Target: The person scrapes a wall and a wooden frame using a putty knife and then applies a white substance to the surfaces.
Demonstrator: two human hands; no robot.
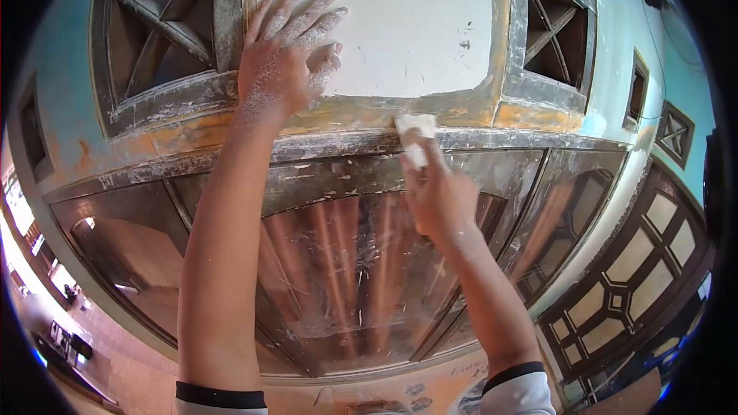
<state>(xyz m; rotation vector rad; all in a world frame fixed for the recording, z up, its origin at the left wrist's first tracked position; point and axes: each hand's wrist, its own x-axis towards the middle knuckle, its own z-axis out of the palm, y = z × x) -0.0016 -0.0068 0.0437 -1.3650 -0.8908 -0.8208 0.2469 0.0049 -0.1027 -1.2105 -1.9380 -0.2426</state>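
Note:
My left hand (288,54) lies with fingers spread against the white wall panel (415,23), near its lower left corner. White dust coats its fingers and wrist. My right hand (442,196) grips a small whitish flat piece (416,129), whose exact kind I cannot make out. The piece presses on the yellow-brown strip (346,117) under the panel, at the top edge of the worn dark wooden window frame (330,144). Fingers hide part of the piece.
Wooden vents with crossed bars flank the panel, a left vent (165,27) and a right vent (551,31). Below are glass panes (361,261) with reddish curtain folds. A dark panelled door (626,277) stands at right. A tiled floor (138,361) shows far below at left.

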